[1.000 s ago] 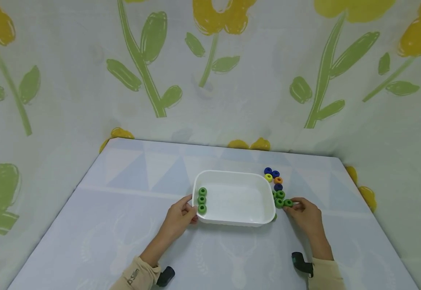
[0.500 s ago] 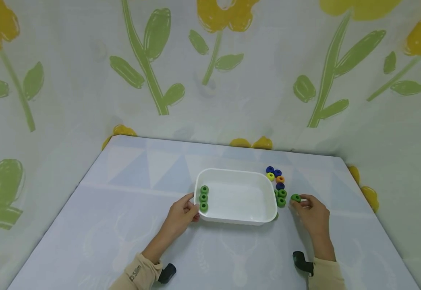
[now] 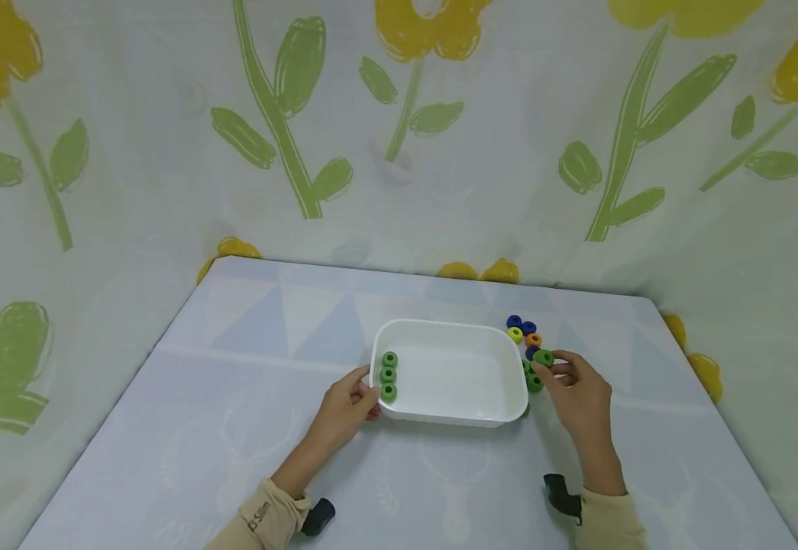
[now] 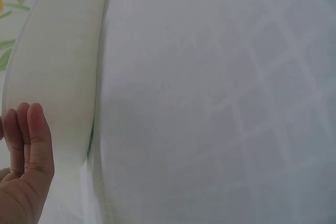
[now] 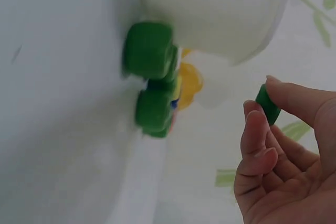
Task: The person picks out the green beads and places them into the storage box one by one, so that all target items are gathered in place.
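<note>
My left hand (image 3: 344, 409) holds the white plastic tray (image 3: 457, 374) by its left front corner, thumb at the rim; in the left wrist view its fingers (image 4: 38, 129) lie against the outer wall. A column of three green beads (image 3: 388, 374) lies inside the tray along the left wall. Just beyond the right wall, my right hand (image 3: 580, 393) pinches another green bead (image 3: 544, 358) between thumb and fingertips. The right wrist view shows this bead (image 5: 268, 104) raised off the table. Beneath it in the head view are loose green beads (image 3: 534, 383), partly covered.
Behind the green beads lie blue beads (image 3: 514, 321), a yellow bead (image 3: 515, 334) and an orange bead (image 3: 533, 340), close to the tray's right back corner. One more green bead (image 3: 526, 410) peeks out by the right front corner. Flower-printed cloth (image 3: 495, 191) hangs behind the table.
My right hand has lifted a green bead out of the cluster, first drawing it right, then bringing it back left and up toward the tray. The left hand stays at the tray's corner.
</note>
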The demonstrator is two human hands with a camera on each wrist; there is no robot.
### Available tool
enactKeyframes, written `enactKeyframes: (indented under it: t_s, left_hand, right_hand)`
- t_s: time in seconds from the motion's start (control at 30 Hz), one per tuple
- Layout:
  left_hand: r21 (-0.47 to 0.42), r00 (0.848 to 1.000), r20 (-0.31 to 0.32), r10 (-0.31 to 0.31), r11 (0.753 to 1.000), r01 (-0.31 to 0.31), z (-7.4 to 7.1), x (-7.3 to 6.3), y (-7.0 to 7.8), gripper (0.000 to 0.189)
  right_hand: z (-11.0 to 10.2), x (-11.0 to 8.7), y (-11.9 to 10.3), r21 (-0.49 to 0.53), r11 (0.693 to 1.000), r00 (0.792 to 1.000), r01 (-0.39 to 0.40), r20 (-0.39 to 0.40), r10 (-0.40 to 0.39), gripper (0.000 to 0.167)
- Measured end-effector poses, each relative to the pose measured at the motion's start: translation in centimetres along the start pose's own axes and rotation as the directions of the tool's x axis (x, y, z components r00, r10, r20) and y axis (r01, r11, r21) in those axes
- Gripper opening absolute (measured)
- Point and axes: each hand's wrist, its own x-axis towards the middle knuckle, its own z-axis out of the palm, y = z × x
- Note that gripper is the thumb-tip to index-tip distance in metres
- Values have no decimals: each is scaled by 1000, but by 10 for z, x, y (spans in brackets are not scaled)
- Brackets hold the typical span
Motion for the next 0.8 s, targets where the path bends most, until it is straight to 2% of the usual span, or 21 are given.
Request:
enactKeyframes:
  t_s: [0.17,0.33,0.53,0.8]
  left_hand:
    - [1,1000,0,-3,1000,3,0,0,0,51]
    - [2,1000,4,-1,1000,1,0,0,-1,51]
    - [-3,1000,7,5,1000,-5,-1,0,0,52]
    - [-13,1000,8,1,1000,-1,-1,-1,2,52]
  right_hand:
    - [1,-1,-18,13,997,996,80,46,-81,45]
    - [9,-2,-32,16,987,980,160,115,-160,44]
    - [30,-6,-45,19,967,949,255,188,-254,37]
    - [58,-12,-60,1,946,901,325,305,-310,35]
